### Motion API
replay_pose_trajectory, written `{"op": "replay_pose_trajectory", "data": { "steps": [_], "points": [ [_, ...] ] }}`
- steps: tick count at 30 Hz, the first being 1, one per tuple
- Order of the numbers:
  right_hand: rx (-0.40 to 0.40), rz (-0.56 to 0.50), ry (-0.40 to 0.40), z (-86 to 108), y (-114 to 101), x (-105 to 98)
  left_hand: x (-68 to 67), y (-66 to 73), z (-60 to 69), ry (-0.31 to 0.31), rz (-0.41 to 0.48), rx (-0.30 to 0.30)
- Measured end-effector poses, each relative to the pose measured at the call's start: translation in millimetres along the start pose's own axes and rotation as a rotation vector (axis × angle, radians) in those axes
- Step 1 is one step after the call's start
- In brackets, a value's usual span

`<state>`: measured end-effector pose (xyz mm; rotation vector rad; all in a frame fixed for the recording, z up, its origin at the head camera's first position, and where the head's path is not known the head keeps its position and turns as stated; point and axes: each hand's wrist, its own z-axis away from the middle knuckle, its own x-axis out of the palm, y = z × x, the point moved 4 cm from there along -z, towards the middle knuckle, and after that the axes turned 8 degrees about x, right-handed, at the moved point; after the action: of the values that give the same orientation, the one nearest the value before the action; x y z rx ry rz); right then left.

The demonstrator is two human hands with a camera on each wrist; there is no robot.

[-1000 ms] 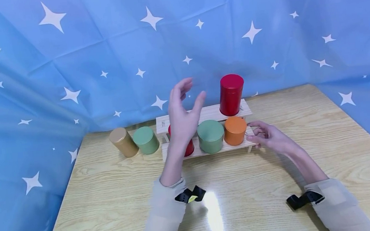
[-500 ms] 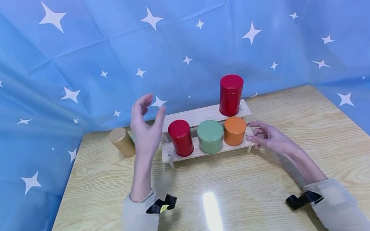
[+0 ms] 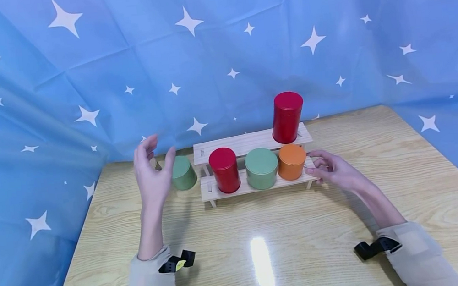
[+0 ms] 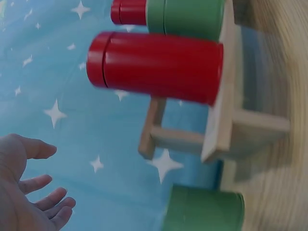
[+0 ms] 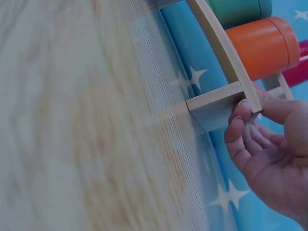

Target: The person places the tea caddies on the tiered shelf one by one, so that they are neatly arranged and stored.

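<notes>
My left hand (image 3: 151, 176) hovers with spread, loosely bent fingers in front of a gold canister, which it mostly hides in the head view. Just right of that hand a green canister (image 3: 184, 172) stands on the table. The left wrist view shows nothing in the hand. My right hand (image 3: 335, 169) pinches the right end of a two-tier wooden shelf (image 3: 233, 147), thumb above and fingers below the lower board in the right wrist view. On the lower tier stand a red canister (image 3: 225, 171), a larger green canister (image 3: 261, 169) and an orange canister (image 3: 291, 162).
A tall red canister (image 3: 287, 118) stands at the right of the upper tier. A blue star-patterned cloth (image 3: 220, 47) hangs behind and to the left of the wooden table (image 3: 304, 241). Light glares on the table in front of the shelf.
My left hand has moved left and down, away from the shelf, past the green canister to the gold one. The right hand keeps its hold on the shelf end.
</notes>
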<state>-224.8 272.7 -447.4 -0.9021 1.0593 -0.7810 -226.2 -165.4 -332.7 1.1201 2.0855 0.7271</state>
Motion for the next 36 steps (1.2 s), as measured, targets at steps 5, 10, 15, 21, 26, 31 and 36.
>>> {"op": "replay_pose_trajectory", "data": {
  "steps": [5, 10, 15, 21, 26, 31, 36],
  "points": [
    [0.003, 0.005, 0.003, 0.1, 0.3, 0.6, -10.7, -18.9, 3.8, -0.002, -0.061, -0.049],
    [0.001, -0.005, 0.001, 0.4, -0.4, 1.1, -20.2, -37.3, 3.4, -0.016, -0.107, -0.083],
    [-0.007, -0.012, -0.002, 0.1, -0.3, 1.2, -30.8, -56.7, 5.5, -0.040, -0.129, -0.206],
    [-0.006, -0.001, 0.001, -0.1, 0.3, 0.1, -34.4, -76.9, 10.3, -0.113, -0.151, -0.311],
    [0.005, 0.004, 0.003, 0.7, 0.8, -0.1, -31.5, -91.4, 12.9, -0.165, -0.142, -0.319],
    [0.000, -0.007, 0.000, 0.8, 0.2, 0.3, -28.4, -100.7, 14.7, -0.166, -0.124, -0.284],
    [-0.004, -0.009, 0.001, 0.4, 0.2, 0.5, -28.1, -104.7, 15.5, -0.113, -0.104, -0.263]
  ]
}}
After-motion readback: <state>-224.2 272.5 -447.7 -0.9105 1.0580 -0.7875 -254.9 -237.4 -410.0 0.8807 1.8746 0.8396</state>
